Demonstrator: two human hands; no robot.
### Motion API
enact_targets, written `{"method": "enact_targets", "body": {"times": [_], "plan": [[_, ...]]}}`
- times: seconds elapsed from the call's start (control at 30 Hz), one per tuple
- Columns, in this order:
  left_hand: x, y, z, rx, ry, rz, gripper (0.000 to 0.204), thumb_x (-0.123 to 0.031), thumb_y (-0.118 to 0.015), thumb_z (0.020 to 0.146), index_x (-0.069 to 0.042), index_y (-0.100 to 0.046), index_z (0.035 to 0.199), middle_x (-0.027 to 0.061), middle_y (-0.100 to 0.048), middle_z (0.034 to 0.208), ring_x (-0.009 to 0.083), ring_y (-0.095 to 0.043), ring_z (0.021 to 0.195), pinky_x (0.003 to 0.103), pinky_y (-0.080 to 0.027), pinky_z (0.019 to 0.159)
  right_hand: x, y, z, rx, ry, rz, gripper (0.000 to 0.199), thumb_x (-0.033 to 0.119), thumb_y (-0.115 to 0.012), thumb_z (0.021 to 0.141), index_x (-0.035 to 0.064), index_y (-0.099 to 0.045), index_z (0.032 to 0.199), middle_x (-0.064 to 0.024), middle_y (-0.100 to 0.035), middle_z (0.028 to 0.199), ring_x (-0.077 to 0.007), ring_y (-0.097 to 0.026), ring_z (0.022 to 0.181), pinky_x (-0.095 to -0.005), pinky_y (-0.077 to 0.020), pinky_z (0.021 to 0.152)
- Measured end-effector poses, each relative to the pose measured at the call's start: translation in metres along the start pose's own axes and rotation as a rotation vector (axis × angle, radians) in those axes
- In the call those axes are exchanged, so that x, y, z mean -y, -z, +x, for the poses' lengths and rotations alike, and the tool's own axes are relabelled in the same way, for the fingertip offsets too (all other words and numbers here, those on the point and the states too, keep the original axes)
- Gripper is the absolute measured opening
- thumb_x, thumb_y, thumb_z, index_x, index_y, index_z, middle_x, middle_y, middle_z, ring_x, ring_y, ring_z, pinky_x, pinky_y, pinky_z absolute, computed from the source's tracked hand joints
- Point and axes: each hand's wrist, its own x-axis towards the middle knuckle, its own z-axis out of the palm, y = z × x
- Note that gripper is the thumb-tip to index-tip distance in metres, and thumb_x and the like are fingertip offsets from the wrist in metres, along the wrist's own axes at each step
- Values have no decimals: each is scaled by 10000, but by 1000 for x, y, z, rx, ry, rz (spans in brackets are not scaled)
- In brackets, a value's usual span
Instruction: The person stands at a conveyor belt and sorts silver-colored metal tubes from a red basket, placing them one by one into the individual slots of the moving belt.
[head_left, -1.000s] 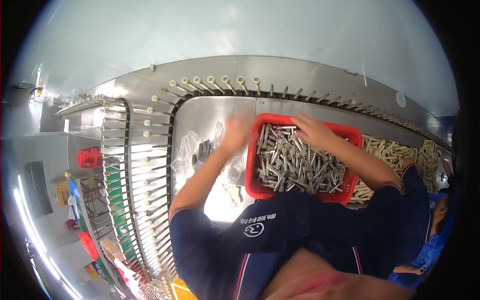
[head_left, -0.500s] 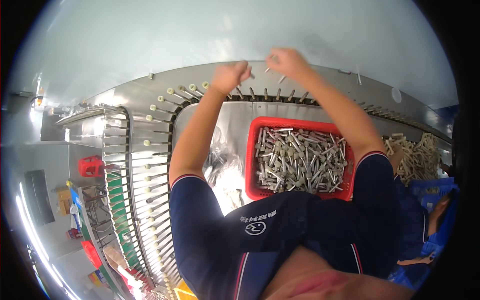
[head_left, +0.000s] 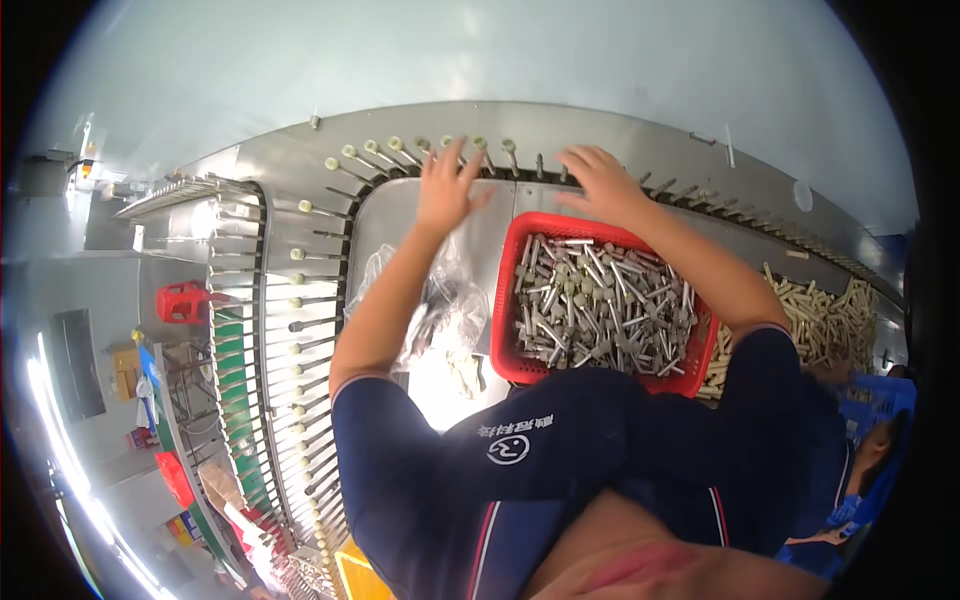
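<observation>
My left hand point(head_left: 446, 195) hovers over the near edge of the conveyor chain point(head_left: 400, 178) with its fingers spread, holding nothing. My right hand point(head_left: 604, 190) lies farther right over the same chain, fingers stretched out and no part visible in them. Between the two hands stand a pin with a pale round head point(head_left: 509, 152) and a bare dark pin point(head_left: 540, 165). Several more pale-headed pins curve away to the left of my left hand. Below my right forearm sits a red plastic basket point(head_left: 506, 300), heaped with metal rods point(head_left: 600, 300) that have greenish-grey heads.
A clear plastic bag point(head_left: 440, 300) lies left of the basket. To the right is a pile of beige rods point(head_left: 825, 315), near a blue crate point(head_left: 870, 395) and another person's arm. Rows of pins run along the left. A red stool point(head_left: 182, 302) stands farther off.
Both hands were closed up beyond the chain, with thin rods at the right fingers. They have come nearer to me and opened. Pale heads now reach farther right along the pins.
</observation>
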Motion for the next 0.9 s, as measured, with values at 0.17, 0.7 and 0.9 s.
{"method": "enact_targets", "body": {"times": [0.17, 0.7, 0.9], "plan": [[51, -19, 57, 377, -174, 132, 365, -391, -590, 846, -193, -560, 1151, 86, -603, 981, 295, -619, 841, 432, -487, 778, -14, -69, 102, 90, 33, -45, 466, 410, -653, 775, 66, -548, 1071, -152, -599, 1026, -333, -568, 976, -467, -445, 803], [-102, 65, 8, 148, -320, -685, 188, -240, -658, 772, -127, -632, 919, 76, -631, 877, 245, -629, 751, 374, -502, 605, 6, 98, 21, 453, -274, 368, 290, 337, -648, 822, 75, -528, 793, -98, -568, 637, -214, -530, 558, -358, -407, 515], [-127, -64, -136, 592, -305, -698, 634, -364, -662, 800, -98, -429, 1326, 246, -396, 1356, 403, -422, 1233, 432, -350, 1039, 16, 12, -132, 787, -401, 174, 701, 516, -584, 828, 88, -407, 1354, -231, -464, 1320, -366, -471, 1202, -418, -383, 1001]]}}
